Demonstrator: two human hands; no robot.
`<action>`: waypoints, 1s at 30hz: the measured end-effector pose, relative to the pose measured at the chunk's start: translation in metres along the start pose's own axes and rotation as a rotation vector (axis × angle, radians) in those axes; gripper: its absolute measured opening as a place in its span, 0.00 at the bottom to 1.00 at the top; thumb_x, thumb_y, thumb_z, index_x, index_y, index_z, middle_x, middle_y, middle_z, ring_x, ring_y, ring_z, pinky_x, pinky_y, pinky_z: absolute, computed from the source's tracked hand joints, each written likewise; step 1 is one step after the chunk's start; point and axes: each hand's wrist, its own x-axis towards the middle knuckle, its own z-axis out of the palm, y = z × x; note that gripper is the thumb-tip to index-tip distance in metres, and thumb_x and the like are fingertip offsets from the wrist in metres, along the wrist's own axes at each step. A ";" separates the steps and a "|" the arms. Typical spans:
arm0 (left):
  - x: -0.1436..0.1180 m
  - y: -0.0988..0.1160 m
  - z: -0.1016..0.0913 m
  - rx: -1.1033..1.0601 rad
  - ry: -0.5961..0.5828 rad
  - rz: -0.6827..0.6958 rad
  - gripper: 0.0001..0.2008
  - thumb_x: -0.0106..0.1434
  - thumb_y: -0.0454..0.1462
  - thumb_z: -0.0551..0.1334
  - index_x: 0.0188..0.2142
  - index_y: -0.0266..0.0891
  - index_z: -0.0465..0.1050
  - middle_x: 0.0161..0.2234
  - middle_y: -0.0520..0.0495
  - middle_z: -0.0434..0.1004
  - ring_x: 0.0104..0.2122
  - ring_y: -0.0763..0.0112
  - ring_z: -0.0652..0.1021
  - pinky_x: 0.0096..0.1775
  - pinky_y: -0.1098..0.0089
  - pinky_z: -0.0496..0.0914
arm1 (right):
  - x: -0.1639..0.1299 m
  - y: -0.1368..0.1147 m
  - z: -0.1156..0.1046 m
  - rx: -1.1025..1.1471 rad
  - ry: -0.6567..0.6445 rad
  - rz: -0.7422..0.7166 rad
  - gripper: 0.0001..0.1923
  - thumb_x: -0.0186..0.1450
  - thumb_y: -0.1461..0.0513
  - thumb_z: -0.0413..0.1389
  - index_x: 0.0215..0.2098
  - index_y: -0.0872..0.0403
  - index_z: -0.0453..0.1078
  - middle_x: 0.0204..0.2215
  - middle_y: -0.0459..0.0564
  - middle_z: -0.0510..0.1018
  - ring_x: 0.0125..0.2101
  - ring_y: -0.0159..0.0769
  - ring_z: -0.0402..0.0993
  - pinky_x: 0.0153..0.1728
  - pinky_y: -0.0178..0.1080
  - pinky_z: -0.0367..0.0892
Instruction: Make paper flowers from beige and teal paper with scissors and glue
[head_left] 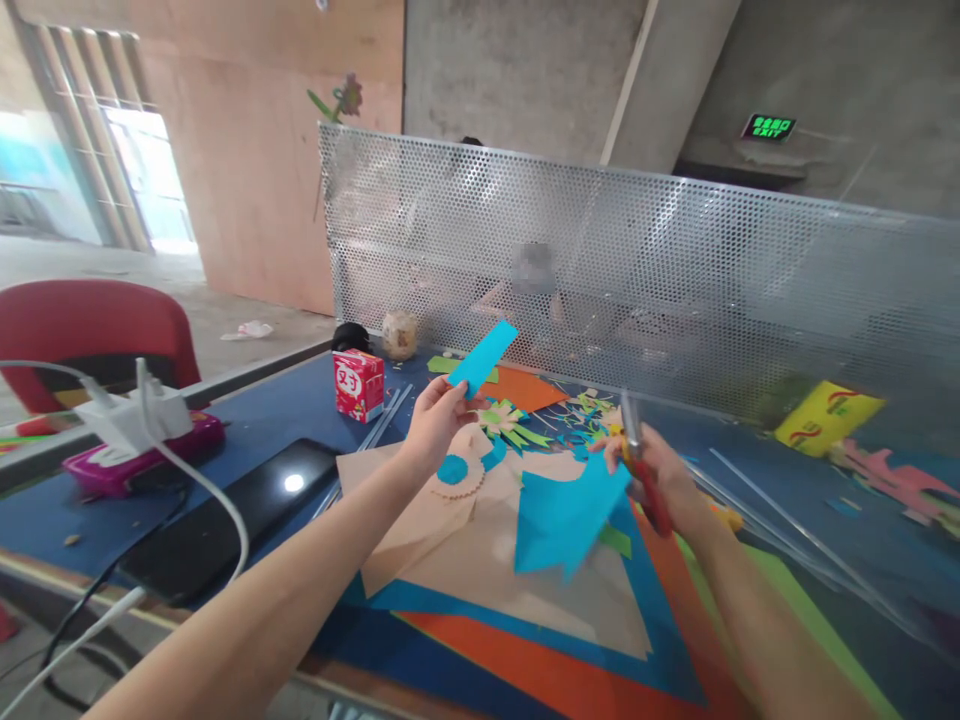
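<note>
A perforated metal screen (675,260) runs across the back of the blue surface (300,400), with a person only dimly seen behind it. Large sheets of paper lie overlapped on the surface in front of the person: an orange sheet (540,670) lowest, a blue sheet (420,600) over it, and a tan sheet (487,550) on top. A red chair (90,330) stands at the far left, and a black tablet (225,520) rests near the left edge beside a white cable (217,500). The right hand (660,475) is closed around red-handled scissors (641,460), blades pointing up, and a large blue paper piece (562,515) hangs just below it; how it is held cannot be told. The left hand (435,420) is raised above the tan sheet, its fingers (454,390) pinching a narrow blue paper strip (484,358) by its lower end, tilted up to the right. A small red carton (358,384) stands farther back.
</note>
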 end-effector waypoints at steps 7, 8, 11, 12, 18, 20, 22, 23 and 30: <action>-0.002 -0.005 -0.006 0.125 -0.103 -0.005 0.04 0.43 0.32 0.57 0.19 0.37 0.60 0.19 0.51 0.71 0.23 0.73 0.73 0.25 0.74 0.63 | -0.004 0.009 -0.002 0.023 -0.201 0.135 0.14 0.48 0.60 0.61 0.25 0.49 0.57 0.23 0.44 0.70 0.35 0.41 0.71 0.38 0.41 0.66; -0.003 -0.006 -0.006 0.144 -0.125 -0.005 0.04 0.43 0.31 0.57 0.18 0.37 0.59 0.19 0.51 0.70 0.22 0.73 0.72 0.24 0.74 0.62 | -0.003 0.011 -0.001 0.025 -0.188 0.126 0.14 0.48 0.60 0.61 0.24 0.49 0.57 0.24 0.44 0.70 0.37 0.42 0.71 0.38 0.41 0.66; -0.005 -0.006 -0.004 0.203 -0.182 -0.007 0.03 0.44 0.32 0.55 0.19 0.37 0.60 0.18 0.52 0.68 0.21 0.74 0.70 0.23 0.74 0.61 | -0.003 0.020 0.004 0.049 -0.175 0.103 0.12 0.51 0.60 0.59 0.25 0.48 0.57 0.26 0.45 0.71 0.41 0.43 0.71 0.39 0.41 0.65; -0.006 -0.006 -0.004 0.223 -0.194 -0.005 0.02 0.45 0.32 0.55 0.19 0.38 0.61 0.18 0.52 0.68 0.21 0.74 0.70 0.24 0.73 0.62 | -0.003 0.022 0.007 0.054 -0.181 0.097 0.12 0.52 0.60 0.59 0.26 0.48 0.57 0.26 0.46 0.71 0.42 0.44 0.71 0.39 0.41 0.66; -0.001 -0.011 -0.010 0.443 -0.254 -0.012 0.05 0.47 0.33 0.52 0.18 0.38 0.62 0.17 0.52 0.66 0.19 0.75 0.68 0.24 0.73 0.62 | -0.007 0.021 0.024 0.194 -0.369 0.101 0.16 0.50 0.64 0.61 0.29 0.48 0.56 0.31 0.48 0.75 0.49 0.47 0.68 0.43 0.45 0.65; 0.002 -0.015 -0.015 0.550 -0.276 -0.040 0.06 0.46 0.32 0.52 0.17 0.38 0.63 0.17 0.52 0.66 0.18 0.75 0.67 0.22 0.74 0.61 | -0.008 0.016 0.022 0.263 -0.403 0.091 0.16 0.50 0.65 0.60 0.31 0.48 0.57 0.35 0.50 0.76 0.52 0.47 0.65 0.48 0.48 0.61; 0.003 -0.018 -0.019 0.645 -0.296 -0.072 0.06 0.46 0.31 0.53 0.16 0.38 0.65 0.16 0.52 0.67 0.18 0.74 0.68 0.21 0.74 0.60 | -0.008 0.012 0.016 0.321 -0.421 0.079 0.15 0.50 0.65 0.59 0.32 0.48 0.59 0.38 0.50 0.76 0.53 0.46 0.64 0.52 0.51 0.57; 0.003 -0.020 -0.021 0.686 -0.304 -0.085 0.05 0.45 0.31 0.54 0.17 0.38 0.66 0.16 0.53 0.67 0.18 0.74 0.68 0.21 0.74 0.61 | -0.007 0.011 0.012 0.340 -0.420 0.082 0.14 0.50 0.66 0.59 0.31 0.48 0.59 0.39 0.49 0.76 0.53 0.46 0.65 0.53 0.52 0.56; 0.002 -0.022 -0.023 0.835 -0.318 -0.103 0.03 0.48 0.34 0.59 0.20 0.39 0.68 0.15 0.54 0.68 0.17 0.74 0.69 0.21 0.75 0.62 | -0.006 0.015 0.018 0.334 -0.252 0.266 0.16 0.49 0.60 0.62 0.29 0.49 0.58 0.35 0.48 0.76 0.40 0.46 0.75 0.44 0.52 0.66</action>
